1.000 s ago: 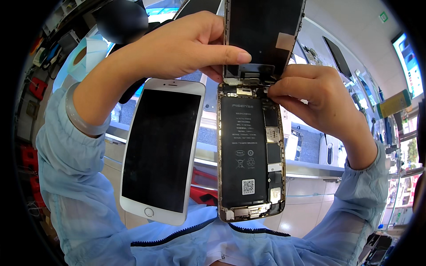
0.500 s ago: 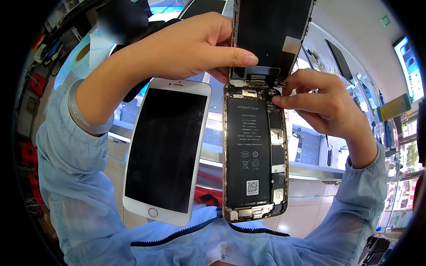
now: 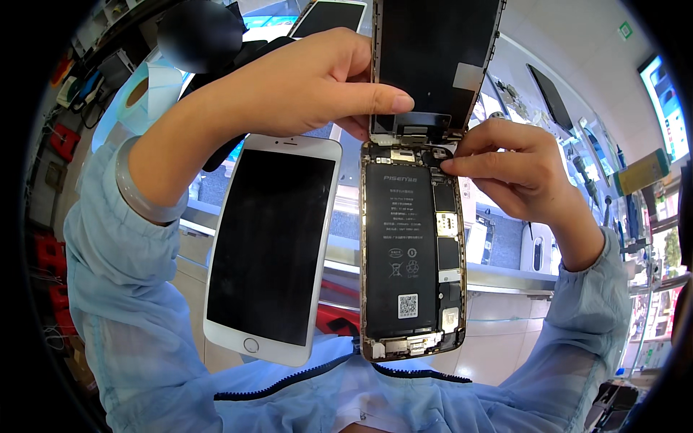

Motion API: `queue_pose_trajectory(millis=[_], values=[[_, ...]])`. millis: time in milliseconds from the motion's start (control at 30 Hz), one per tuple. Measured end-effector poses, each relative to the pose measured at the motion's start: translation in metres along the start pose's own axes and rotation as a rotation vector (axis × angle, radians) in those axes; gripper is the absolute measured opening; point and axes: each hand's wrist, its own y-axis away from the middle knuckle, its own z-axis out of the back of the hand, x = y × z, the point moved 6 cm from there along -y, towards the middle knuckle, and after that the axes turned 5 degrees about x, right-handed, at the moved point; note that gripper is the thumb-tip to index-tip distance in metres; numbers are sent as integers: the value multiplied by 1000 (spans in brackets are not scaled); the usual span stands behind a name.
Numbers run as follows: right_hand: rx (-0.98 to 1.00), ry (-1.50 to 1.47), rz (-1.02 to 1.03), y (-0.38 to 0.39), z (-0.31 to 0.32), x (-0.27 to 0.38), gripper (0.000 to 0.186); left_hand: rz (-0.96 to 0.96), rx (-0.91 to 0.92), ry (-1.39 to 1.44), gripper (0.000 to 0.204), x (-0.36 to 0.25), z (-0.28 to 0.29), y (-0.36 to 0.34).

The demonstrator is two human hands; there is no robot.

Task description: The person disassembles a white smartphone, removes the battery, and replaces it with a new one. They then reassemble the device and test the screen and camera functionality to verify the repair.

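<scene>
An opened smartphone (image 3: 401,252) shows its black battery, circuit board and metal parts, with its frame upright in the middle of the view. From its top edge a raised screen panel (image 3: 433,58) stands up, dark back toward me. My left hand (image 3: 354,83) grips that panel by its left edge, thumb across the back and the other fingers behind. At the phone body's upper right corner, my right hand (image 3: 505,159) is closed, thumb pressed beside the camera area; any small part between the fingertips is hidden. Left of it, a white smartphone (image 3: 271,245) with a dark screen appears below my left forearm.
Another white phone (image 3: 330,18) lies at the back. A roll of pale blue film (image 3: 137,94) sits at the far left, near a blurred dark round object (image 3: 200,36). A glass-topped counter (image 3: 505,281) with displayed items runs behind the phones. Red items (image 3: 61,141) line the left side.
The opened phone and its screen panel have shifted slightly left, with both hands along. My right thumb stays at the corner. The white phone sits slightly differently in view.
</scene>
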Motion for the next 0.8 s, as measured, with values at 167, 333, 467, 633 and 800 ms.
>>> queue_pose_trajectory(millis=[167,333,467,633,800], values=[[33,13,1,-1,1,-1,22,-11,-40,19,36,4,0,0],[27,-5,-8,-1,1,-1,25,8,1,7,36,5,0,-1],[54,-69,-60,-3,1,0,20,-7,-21,12,35,8,0,-1],[45,-57,-81,-4,0,2,20,8,-8,16,35,6,-1,-2],[-31,-33,-114,3,2,2,22,15,4,-7,35,5,0,-2]])
